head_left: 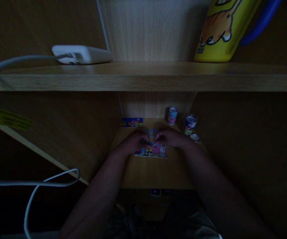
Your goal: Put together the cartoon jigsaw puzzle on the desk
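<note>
A partly assembled cartoon jigsaw puzzle (156,150) lies on the wooden desk in front of me. Several small blue puzzle pieces (151,132) are scattered just beyond its far edge. My left hand (136,140) reaches over the puzzle's upper left side, its fingers drawn together; anything between them is too small and dark to see. From the other side, my right hand (170,136) comes to the top edge with thumb and finger pinched close to the surface. Whatever it pinches is too small to name.
Behind the left hand lies a cartoon picture card (132,122). Two cartoon-printed cans (172,116) (190,124) and a round lid (195,137) stand at the back right. Overhead, a shelf (143,82) carries a white charger (82,54) and a yellow mug (223,36). A cable (46,183) hangs left.
</note>
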`<control>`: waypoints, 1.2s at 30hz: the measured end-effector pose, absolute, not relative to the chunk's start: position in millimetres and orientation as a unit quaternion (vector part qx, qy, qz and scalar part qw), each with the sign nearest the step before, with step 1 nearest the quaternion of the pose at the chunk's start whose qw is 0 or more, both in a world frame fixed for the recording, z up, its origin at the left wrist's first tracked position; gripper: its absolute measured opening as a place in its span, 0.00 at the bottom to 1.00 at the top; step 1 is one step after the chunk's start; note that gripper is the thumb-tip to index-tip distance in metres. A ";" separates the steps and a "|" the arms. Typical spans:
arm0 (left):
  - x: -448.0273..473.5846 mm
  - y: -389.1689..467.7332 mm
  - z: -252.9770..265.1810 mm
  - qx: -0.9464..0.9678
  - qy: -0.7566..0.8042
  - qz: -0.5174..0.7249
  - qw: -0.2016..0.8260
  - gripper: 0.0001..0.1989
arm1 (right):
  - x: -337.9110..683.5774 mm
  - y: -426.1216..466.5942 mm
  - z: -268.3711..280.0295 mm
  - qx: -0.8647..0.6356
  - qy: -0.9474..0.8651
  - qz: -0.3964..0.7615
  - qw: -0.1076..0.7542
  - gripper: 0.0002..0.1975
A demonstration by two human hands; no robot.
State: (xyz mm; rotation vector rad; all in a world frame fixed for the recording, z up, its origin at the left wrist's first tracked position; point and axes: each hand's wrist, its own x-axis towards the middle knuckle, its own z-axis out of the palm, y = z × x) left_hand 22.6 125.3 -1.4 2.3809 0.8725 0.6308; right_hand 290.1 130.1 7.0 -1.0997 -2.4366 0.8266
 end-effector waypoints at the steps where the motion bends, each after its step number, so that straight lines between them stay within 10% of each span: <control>1: 22.8 125.5 -2.1 0.877 0.326 0.230 0.266 0.14 | 289.3 129.3 7.9 -0.388 -0.854 0.306 0.162 0.09; 36: 27.2 116.8 2.1 0.851 0.303 0.208 0.375 0.11 | 284.2 135.1 -2.3 -0.387 -0.825 0.359 0.201 0.07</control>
